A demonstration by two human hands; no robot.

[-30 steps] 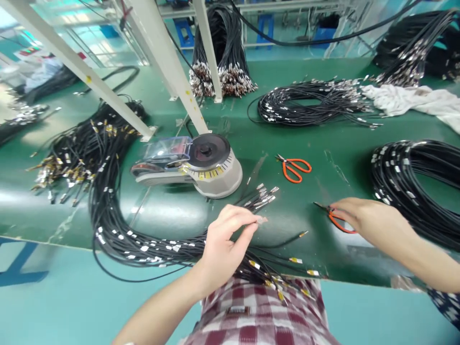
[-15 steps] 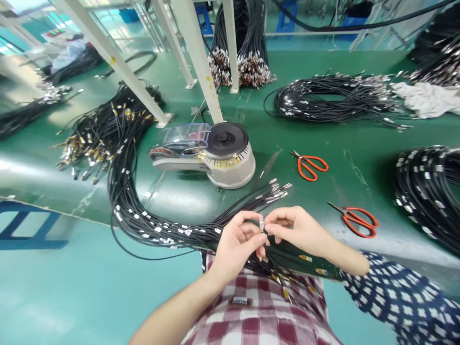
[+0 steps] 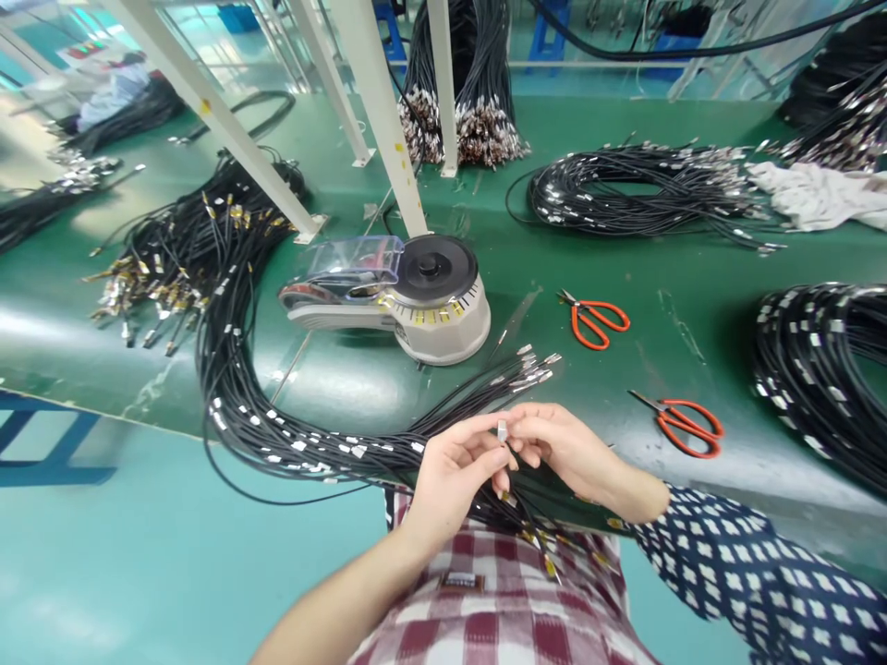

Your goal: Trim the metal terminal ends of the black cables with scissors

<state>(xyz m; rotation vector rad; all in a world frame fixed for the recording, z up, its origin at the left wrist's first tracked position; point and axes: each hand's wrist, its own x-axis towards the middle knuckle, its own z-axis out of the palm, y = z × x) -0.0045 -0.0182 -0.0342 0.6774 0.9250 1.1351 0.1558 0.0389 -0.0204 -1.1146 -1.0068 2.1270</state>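
Note:
Near the bench's front edge, my left hand (image 3: 461, 466) is closed on a black cable whose small silvery connector (image 3: 503, 430) stands up between the fingertips. My right hand (image 3: 565, 448) meets it from the right, fingers bent, its fingertips at the same connector. Below both hands, cable ends with yellow tips (image 3: 551, 563) hang over the checked apron. A thick bundle of black cables (image 3: 305, 448) with white labels runs leftward from beside my left hand. More silvery connector ends (image 3: 537, 365) lie just beyond the hands.
A round tape dispenser (image 3: 443, 323) stands on the green bench (image 3: 554, 268). Two orange-handled scissors (image 3: 600, 323) lie to the right. Coiled cables (image 3: 810, 360) sit at the far right, another coil (image 3: 610, 217) farther back. White posts (image 3: 388, 139) rise behind the dispenser.
My right hand has moved slightly left and closer around the connector, and its sleeve has shifted left too. My left hand keeps nearly the same place. The view has shifted slightly.

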